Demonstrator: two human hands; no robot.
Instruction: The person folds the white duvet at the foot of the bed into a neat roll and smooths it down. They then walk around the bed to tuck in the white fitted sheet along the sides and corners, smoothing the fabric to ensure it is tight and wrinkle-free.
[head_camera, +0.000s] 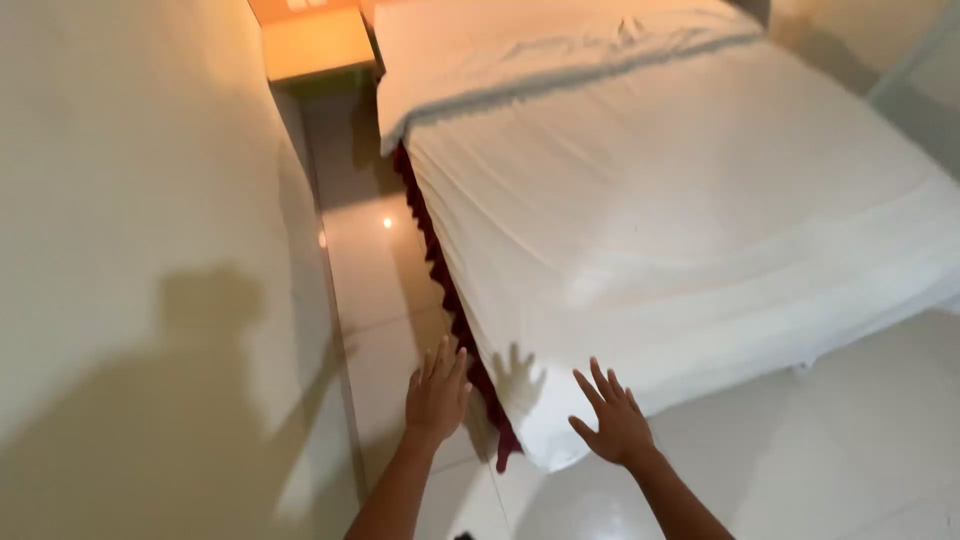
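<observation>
Bedsheet corner (545, 440) between both hands

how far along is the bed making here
Done: the white sheet is spread over the mattress, fairly smooth. In hand: left hand and right hand reach open toward the near corner. Left: the corner hangs loose over the dark red skirt.

Both hands, left (436, 393), right (614, 420), spread open near white bed sheet (680, 220) corner, tiled floor (860, 440)
</observation>
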